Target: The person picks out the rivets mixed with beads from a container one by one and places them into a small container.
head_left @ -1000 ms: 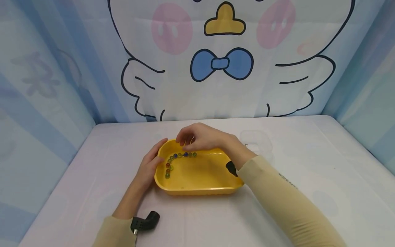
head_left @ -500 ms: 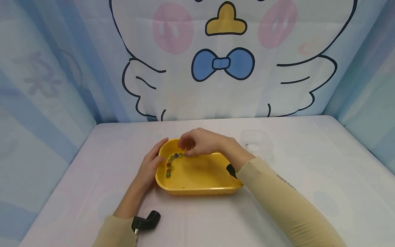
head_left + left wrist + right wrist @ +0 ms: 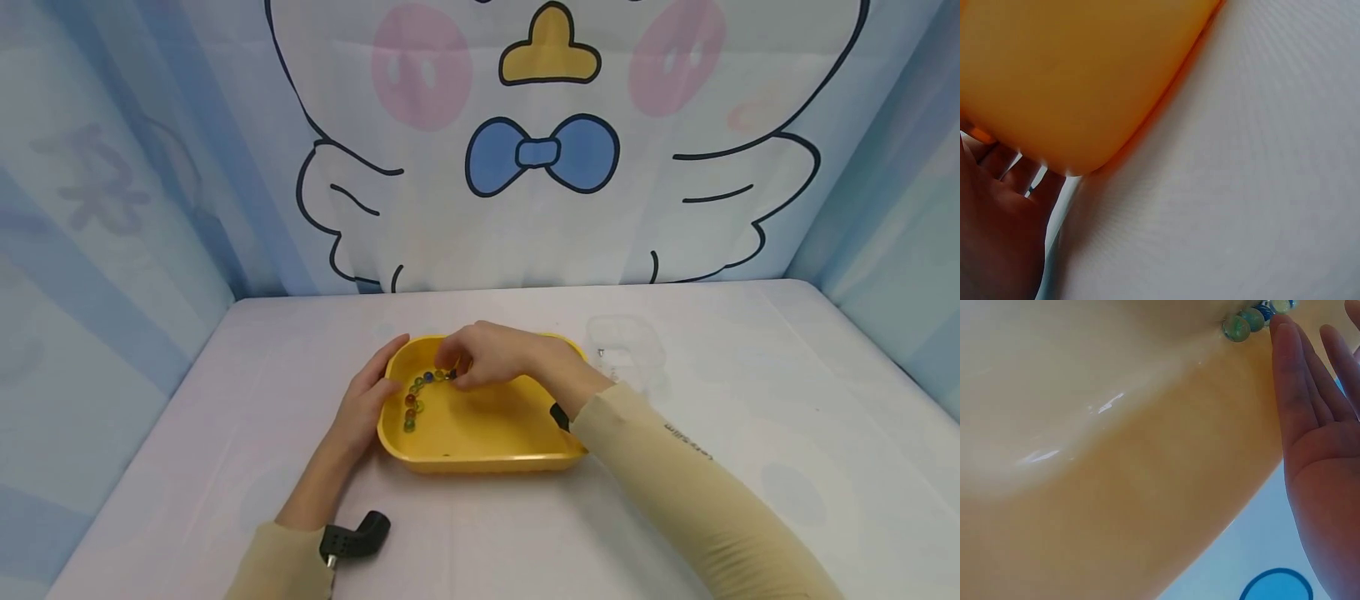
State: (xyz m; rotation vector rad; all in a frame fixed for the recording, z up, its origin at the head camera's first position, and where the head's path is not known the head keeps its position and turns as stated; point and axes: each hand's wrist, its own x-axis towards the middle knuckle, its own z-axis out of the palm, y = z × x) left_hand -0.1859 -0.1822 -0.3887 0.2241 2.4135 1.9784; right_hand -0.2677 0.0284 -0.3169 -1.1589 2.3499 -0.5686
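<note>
A yellow tray (image 3: 495, 429) holds a curved row of glass marbles (image 3: 410, 400), green, red, blue and clear, along its left and far sides. My left hand (image 3: 362, 406) grips the tray's left end, thumb over the rim and fingers along the outside. In the left wrist view its fingers reach under the tray's wall (image 3: 1104, 94). Inside the tray, my right hand (image 3: 495, 357) pinches at a dark blue marble (image 3: 453, 375) at the row's right part, partly hidden by the fingers. The right wrist view shows its fingertips right at several marbles (image 3: 1236, 329).
A clear plastic box (image 3: 626, 342) stands behind the tray to the right, partly behind my right forearm. The table (image 3: 525, 533) has a pale cloth. A printed curtain (image 3: 540, 233) rises along its far edge.
My right hand has come down and nearer from above the tray's far rim to the marbles, now covering the row's right end. The left hand keeps its grip on the tray.
</note>
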